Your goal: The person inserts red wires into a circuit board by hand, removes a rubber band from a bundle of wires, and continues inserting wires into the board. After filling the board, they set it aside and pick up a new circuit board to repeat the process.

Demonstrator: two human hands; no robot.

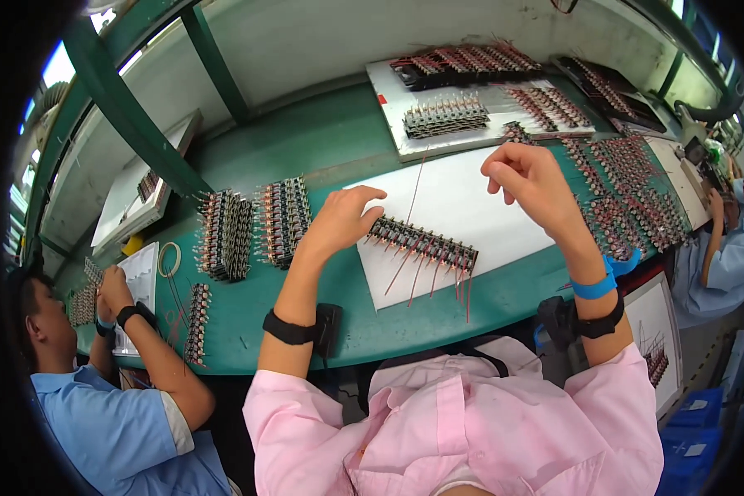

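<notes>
I am looking down over a green tabletop [380, 324], where a strip of small circuit boards [426, 245] is lying at a slant on a white sheet [496, 219]. Red wires [469, 299] are trailing from its near side, and one thin wire [417, 180] is stretching up beyond its far side. I am holding the left hand [343, 217] at the strip's left end, thumb and forefinger parted and grasping nothing that I am seeing; I cannot tell whether the thumb is touching the boards. The right hand [537, 183] is hovering to the right of the strip, well apart from it, with fingers curled toward the thumb; I cannot tell whether anything small is sitting between them. A blue band [593, 288] is circling the right wrist. Left of the left hand, two board stacks [283, 221] are standing side by side. Rows of wired boards [628, 194] are spreading out on the right, and a silver panel [394, 124] is carrying more behind. A co-worker in blue [112, 422] is sitting at the left.
</notes>
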